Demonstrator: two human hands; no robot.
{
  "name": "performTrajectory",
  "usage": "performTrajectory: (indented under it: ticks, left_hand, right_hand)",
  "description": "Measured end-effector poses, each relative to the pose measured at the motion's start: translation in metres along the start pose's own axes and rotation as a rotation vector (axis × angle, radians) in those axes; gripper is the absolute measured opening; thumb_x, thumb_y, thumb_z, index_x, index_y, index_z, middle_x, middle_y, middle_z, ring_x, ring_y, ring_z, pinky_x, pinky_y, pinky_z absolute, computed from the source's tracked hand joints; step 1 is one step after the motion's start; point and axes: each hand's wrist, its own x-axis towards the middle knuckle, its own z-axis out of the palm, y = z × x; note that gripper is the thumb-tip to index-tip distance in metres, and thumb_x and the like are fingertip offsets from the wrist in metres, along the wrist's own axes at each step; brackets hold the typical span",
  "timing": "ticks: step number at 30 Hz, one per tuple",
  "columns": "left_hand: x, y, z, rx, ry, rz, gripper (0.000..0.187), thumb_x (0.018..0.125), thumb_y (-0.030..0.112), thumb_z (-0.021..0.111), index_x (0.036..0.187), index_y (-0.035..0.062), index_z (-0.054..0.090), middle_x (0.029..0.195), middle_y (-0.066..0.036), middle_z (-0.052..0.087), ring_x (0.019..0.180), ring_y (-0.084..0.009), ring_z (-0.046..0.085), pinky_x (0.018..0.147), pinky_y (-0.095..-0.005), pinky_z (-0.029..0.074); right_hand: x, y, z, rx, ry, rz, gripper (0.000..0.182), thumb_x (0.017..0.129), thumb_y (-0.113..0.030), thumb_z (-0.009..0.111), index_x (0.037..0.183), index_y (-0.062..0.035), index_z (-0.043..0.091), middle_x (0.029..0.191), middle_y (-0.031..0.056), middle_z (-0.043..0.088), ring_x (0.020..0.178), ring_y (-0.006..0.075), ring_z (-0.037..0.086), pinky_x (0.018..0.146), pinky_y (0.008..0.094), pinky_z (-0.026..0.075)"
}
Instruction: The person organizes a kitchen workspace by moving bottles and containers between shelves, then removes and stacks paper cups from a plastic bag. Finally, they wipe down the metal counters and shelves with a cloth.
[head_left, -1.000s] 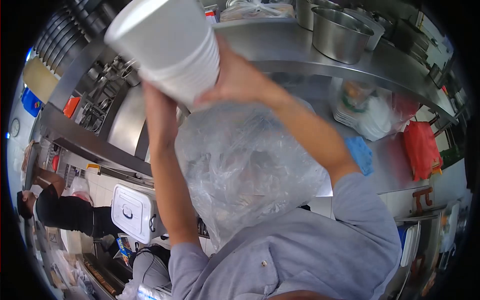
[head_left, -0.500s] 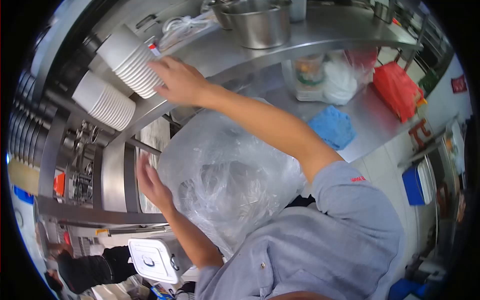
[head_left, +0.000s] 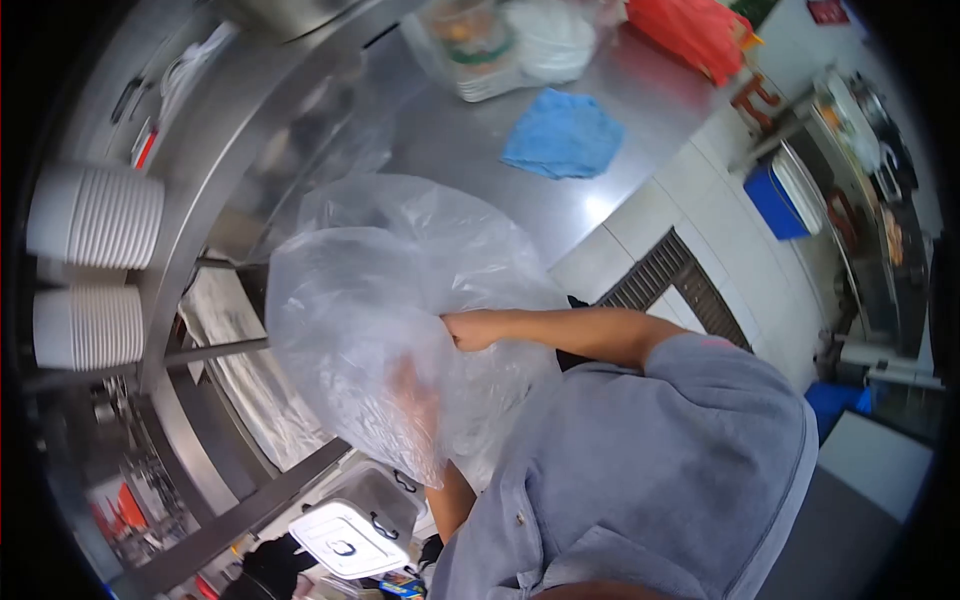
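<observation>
Bag (head_left: 400,290) in both my hands, held over the near counter (head_left: 560,200) edge.
My right hand (head_left: 475,328) grips its rim closed-fisted; my left hand (head_left: 415,395) is inside, its grip unclear. Two bowl stacks (head_left: 95,270) sit on the shelf, left.

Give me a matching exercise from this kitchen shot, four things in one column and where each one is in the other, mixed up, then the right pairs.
Things:
1. blue cloth
2. clear plastic bag
3. stacks of white bowls
4. left hand

Places:
A. on their sides on the upper steel shelf
B. inside the bag, seen through the plastic
C. gripped at its edge by the right hand
D. lying crumpled on the steel counter

Pairs: 1-D, 2-C, 3-A, 4-B
</observation>
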Motion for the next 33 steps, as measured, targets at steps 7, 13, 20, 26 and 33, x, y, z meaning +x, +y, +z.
performTrajectory:
  ticks: [7, 13, 20, 26, 33]
  left_hand:
    - [0.035, 0.064, 0.020, -0.050, 0.040, 0.121, 0.075, 0.083, 0.045, 0.063, 0.140, 0.0017, 0.041, 0.144, -0.026, 0.038, 0.135, -0.0388, 0.033, 0.113, -0.0517, 0.022]
    - [0.081, 0.103, 0.063, -0.188, 0.047, 0.084, 0.065, 0.088, 0.042, 0.057, 0.137, 0.0014, 0.045, 0.142, -0.024, 0.042, 0.136, -0.0361, 0.034, 0.114, -0.0500, 0.021]
    - [0.070, 0.079, 0.003, -0.303, 0.320, -0.072, 0.048, 0.093, 0.030, 0.050, 0.132, 0.0010, 0.052, 0.139, -0.021, 0.047, 0.131, -0.0333, 0.040, 0.113, -0.0476, 0.024]
    - [0.050, 0.007, -0.096, -1.607, 0.570, 0.176, 0.044, 0.092, 0.019, 0.049, 0.133, 0.0028, 0.051, 0.126, -0.017, 0.058, 0.103, -0.0318, 0.064, 0.093, -0.0479, 0.050]
    - [0.008, 0.014, -0.137, -1.887, 0.343, 0.193, 0.048, 0.093, 0.029, 0.050, 0.133, 0.0026, 0.049, 0.123, -0.016, 0.059, 0.103, -0.0295, 0.063, 0.086, -0.0448, 0.054]
  right_hand:
    - [-0.063, 0.034, -0.003, 0.624, -0.357, -0.145, 0.047, 0.086, -0.014, 0.064, 0.130, 0.0002, 0.053, 0.135, 0.0171, 0.054, 0.120, 0.0291, 0.053, 0.101, 0.0384, 0.041]
    - [-0.139, 0.046, -0.048, 0.258, 0.281, -0.361, 0.043, 0.088, -0.004, 0.058, 0.131, -0.0058, 0.053, 0.127, 0.0163, 0.056, 0.117, 0.0320, 0.053, 0.097, 0.0370, 0.044]
    - [-0.225, 0.052, -0.088, 0.598, 0.804, -0.348, 0.034, 0.091, -0.007, 0.058, 0.124, 0.0007, 0.053, 0.109, 0.0128, 0.060, 0.101, 0.0211, 0.060, 0.084, 0.0322, 0.051]
    - [-0.252, 0.087, -0.101, 0.813, 0.861, -0.207, 0.029, 0.096, -0.013, 0.056, 0.123, -0.0007, 0.051, 0.096, 0.0067, 0.061, 0.088, 0.0126, 0.061, 0.074, 0.0276, 0.053]
    - [-0.298, 0.151, -0.050, 0.845, 0.892, 0.011, 0.023, 0.096, -0.011, 0.053, 0.118, -0.0053, 0.055, 0.091, 0.0042, 0.061, 0.084, 0.0114, 0.061, 0.068, 0.0253, 0.052]
